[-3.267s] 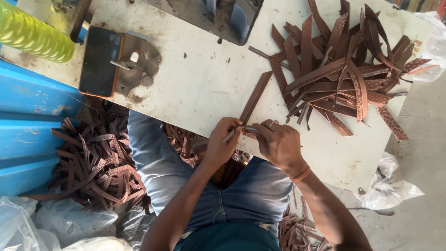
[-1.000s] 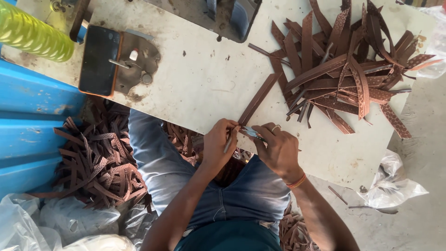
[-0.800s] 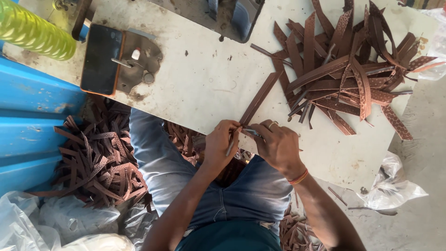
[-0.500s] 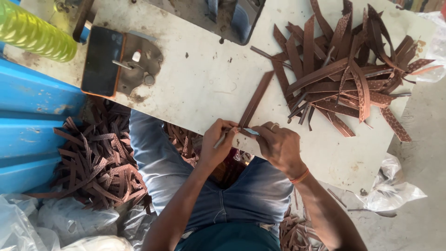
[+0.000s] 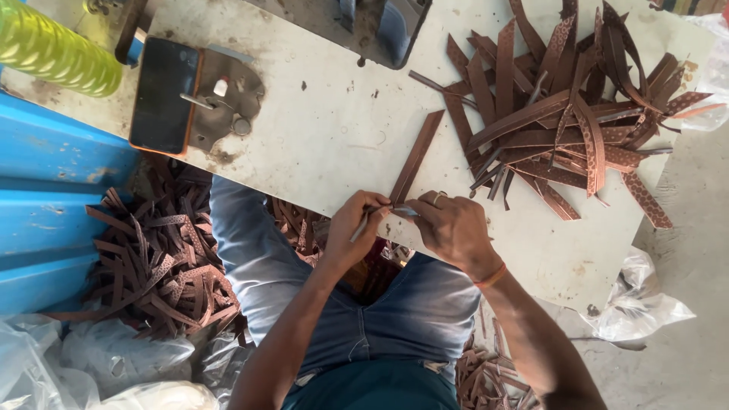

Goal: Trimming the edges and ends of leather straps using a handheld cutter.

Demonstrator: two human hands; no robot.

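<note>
A long brown leather strap (image 5: 416, 156) lies slanted on the pale worktable (image 5: 334, 121), its near end at the table's front edge. My left hand (image 5: 355, 228) pinches a thin pen-like tool (image 5: 361, 225) at that end. Beside it, my right hand (image 5: 449, 226) grips the strap's near end and a small grey metal piece (image 5: 402, 210). The hands almost touch over my lap.
A heap of brown straps (image 5: 566, 114) covers the table's right side. At the left are a dark phone (image 5: 163, 95), a metal plate (image 5: 231, 99) and a yellow-green bottle (image 5: 53, 49). More straps (image 5: 163, 262) lie on the floor by a blue panel (image 5: 53, 197). Plastic bags (image 5: 638, 311) sit nearby.
My hands stayed at the strap's near end, shifting slightly. The thin tool in my left hand has tilted. The strap has not moved.
</note>
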